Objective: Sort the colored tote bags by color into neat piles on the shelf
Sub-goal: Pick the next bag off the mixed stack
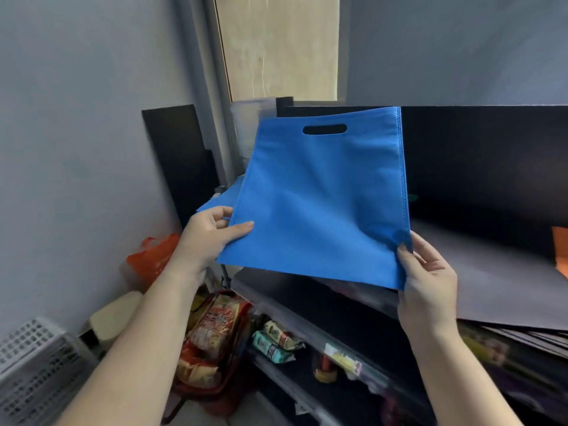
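Note:
A flat blue tote bag (pixel 319 198) with a cut-out handle slot is held up in the air over the dark shelf top (pixel 479 284). My left hand (pixel 212 235) pinches its lower left corner, thumb on top. My right hand (pixel 427 278) pinches the lower right corner. More blue fabric (pixel 221 199) shows behind the left edge, lying toward the shelf's left end. An orange bag (pixel 561 250) peeks in at the far right of the shelf.
A black panel (pixel 181 161) leans on the left wall. Below lie an orange plastic bag (pixel 153 256), a red bag of snack packets (pixel 215 336) and a grey perforated basket (pixel 37 370). The lower shelf (pixel 285 376) holds packets.

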Action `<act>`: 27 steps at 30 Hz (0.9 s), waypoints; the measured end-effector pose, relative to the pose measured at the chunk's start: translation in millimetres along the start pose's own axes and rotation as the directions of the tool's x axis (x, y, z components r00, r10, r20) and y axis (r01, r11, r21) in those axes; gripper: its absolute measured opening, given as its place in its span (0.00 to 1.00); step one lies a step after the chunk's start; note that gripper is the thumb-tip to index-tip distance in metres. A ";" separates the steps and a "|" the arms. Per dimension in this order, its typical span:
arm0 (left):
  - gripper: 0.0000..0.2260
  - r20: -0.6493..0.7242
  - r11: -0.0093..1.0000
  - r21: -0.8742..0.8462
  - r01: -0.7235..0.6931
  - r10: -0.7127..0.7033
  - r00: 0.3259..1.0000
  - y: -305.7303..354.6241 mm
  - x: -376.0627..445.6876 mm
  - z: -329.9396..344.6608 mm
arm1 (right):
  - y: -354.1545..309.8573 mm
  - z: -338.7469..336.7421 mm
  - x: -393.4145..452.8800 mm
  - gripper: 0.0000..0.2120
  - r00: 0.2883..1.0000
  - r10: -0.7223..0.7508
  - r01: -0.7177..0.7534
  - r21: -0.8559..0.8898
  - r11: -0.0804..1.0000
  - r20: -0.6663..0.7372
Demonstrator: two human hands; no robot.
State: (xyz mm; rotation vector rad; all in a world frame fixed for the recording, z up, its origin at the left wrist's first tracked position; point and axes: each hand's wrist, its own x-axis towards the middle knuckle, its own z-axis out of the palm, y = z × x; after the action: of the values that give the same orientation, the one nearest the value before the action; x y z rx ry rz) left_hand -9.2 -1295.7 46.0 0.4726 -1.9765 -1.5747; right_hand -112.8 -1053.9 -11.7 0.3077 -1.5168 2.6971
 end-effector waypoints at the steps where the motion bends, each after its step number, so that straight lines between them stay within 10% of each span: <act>1: 0.03 -0.015 1.000 0.022 -0.001 0.001 1.000 -5.6 1.6 -17.4 | 7.6 14.2 -5.6 0.12 1.000 -0.006 0.006 -0.027 1.000 0.009; 17: 0.04 -0.293 0.958 0.272 -0.091 0.173 0.940 -86.3 86.3 -138.1 | 117.6 145.8 26.9 0.12 0.986 -0.070 0.126 -0.404 0.906 0.152; 27: 0.07 -0.156 0.935 0.331 -0.128 0.188 0.970 -113.3 222.6 -114.7 | 159.1 180.6 123.3 0.07 0.974 -0.179 0.218 -0.791 0.572 0.139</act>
State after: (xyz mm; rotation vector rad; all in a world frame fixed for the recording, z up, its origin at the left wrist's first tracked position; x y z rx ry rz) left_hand -119.3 -1543.3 0.1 0.5489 -2.0725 -1.0746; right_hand -225.2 -1299.1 -31.5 0.4430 -2.3351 1.5727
